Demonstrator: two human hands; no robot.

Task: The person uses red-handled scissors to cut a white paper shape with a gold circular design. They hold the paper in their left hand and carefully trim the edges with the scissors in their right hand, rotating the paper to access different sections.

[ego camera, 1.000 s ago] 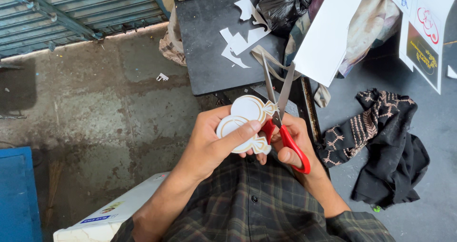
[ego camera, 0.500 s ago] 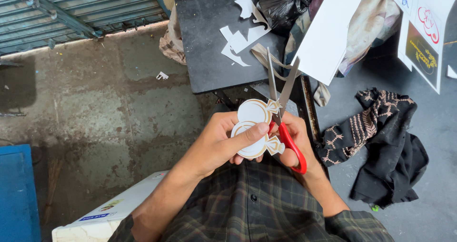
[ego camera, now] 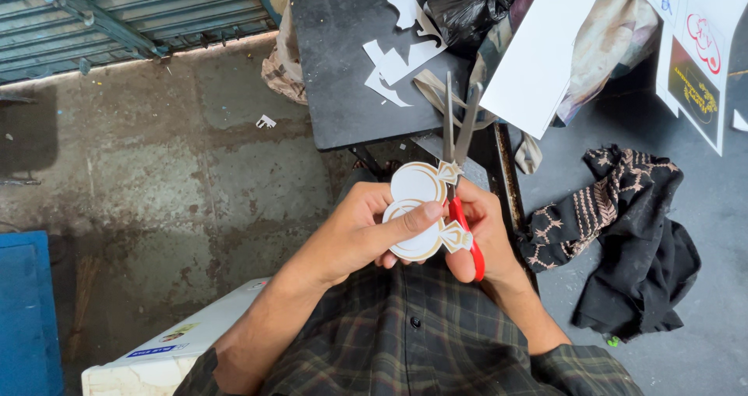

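My left hand (ego camera: 354, 236) pinches a white paper cutout (ego camera: 417, 209) made of two round shapes with gold edges and small bow-like tabs. My thumb lies across its lower round part. My right hand (ego camera: 487, 232) grips red-handled scissors (ego camera: 460, 151), whose long metal blades point away from me and stand slightly apart at the cutout's upper right edge. Both hands are held above my lap, over a dark plaid shirt.
A dark table (ego camera: 343, 61) ahead carries white paper scraps (ego camera: 401, 53) and a black plastic bag (ego camera: 467, 3). White printed sheets (ego camera: 545, 53) lean at the upper right. A black patterned cloth (ego camera: 623, 232) lies on the right. A white box (ego camera: 179, 341) sits at lower left, a blue object (ego camera: 27, 310) at the far left.
The cutout has turned in my left hand and shifted slightly. The scissor blades have moved along its upper right edge and now stand closer together.
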